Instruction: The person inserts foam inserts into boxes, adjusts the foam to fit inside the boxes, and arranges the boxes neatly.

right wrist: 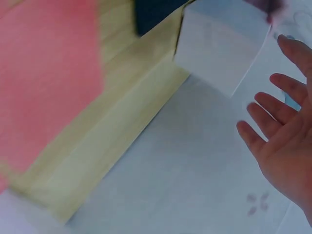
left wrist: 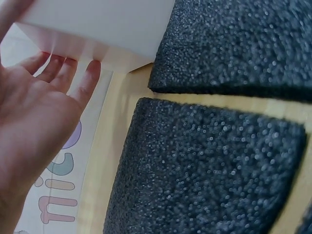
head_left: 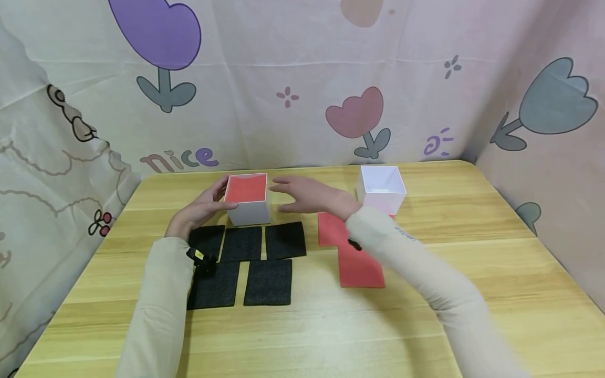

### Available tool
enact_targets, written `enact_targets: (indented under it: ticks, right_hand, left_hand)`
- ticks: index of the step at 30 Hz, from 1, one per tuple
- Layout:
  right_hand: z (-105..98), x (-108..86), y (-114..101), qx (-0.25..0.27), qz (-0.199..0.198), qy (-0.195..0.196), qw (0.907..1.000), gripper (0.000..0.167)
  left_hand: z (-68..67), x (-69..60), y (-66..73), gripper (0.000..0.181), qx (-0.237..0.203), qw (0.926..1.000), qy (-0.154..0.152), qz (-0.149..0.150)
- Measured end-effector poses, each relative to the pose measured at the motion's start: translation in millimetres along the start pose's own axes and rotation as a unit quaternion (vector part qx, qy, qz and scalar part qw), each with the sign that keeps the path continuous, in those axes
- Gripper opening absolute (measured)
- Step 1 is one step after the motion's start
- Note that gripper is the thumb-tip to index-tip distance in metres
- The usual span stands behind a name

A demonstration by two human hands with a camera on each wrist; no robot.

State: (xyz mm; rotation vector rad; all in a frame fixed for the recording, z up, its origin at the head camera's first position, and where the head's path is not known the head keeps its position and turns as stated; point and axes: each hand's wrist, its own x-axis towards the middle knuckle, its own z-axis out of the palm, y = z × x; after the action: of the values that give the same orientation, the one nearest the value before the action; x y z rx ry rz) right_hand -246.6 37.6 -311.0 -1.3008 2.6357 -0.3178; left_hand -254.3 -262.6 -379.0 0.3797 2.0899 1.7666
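Note:
Near the table's back edge, my left hand (head_left: 203,206) holds a white box (head_left: 249,214) at its left side, thumb at the front rim. A red piece (head_left: 247,188) lies inside near the top. In the left wrist view, fingertips of the left hand (left wrist: 41,107) touch the box's wall (left wrist: 97,29). My right hand (head_left: 307,194) hovers just right of the box with fingers spread, holding nothing. The right wrist view shows the right hand (right wrist: 287,136) apart from the box (right wrist: 219,46).
Several black foam squares (head_left: 268,282) lie in two rows in front of the box. Red squares (head_left: 361,269) lie further right, partly under the right forearm. A second white box (head_left: 382,197), its visible inside empty, stands at the back right. A patterned cloth (head_left: 255,126) hangs behind the table.

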Motion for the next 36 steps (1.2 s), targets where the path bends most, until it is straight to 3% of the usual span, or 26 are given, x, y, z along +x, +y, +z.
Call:
enact_targets:
  ticks: [10,20,28,36]
  right_hand:
    - [10.7,-83.3,44.4,0.131,0.027,0.047,0.9899,0.048]
    - [36.1,-157.6,90.9,0.180,0.052,0.111,0.9760,0.034]
    - [49.4,-193.8,111.0,0.177,0.118,0.098,0.9720,0.052]
    - [55.5,-204.3,116.1,0.177,0.150,0.083,0.9692,0.061]
  left_hand:
    - [0.4,0.7,-0.5,0.091,-0.008,1.0000,0.002,0.001]
    - [0.4,1.6,-2.4,0.090,-0.014,0.9999,-0.001,0.007]
    - [1.4,1.3,-1.9,0.091,-0.020,0.9998,-0.007,0.002]
    - [0.0,1.7,-2.2,0.090,-0.019,0.9998,-0.002,0.002]
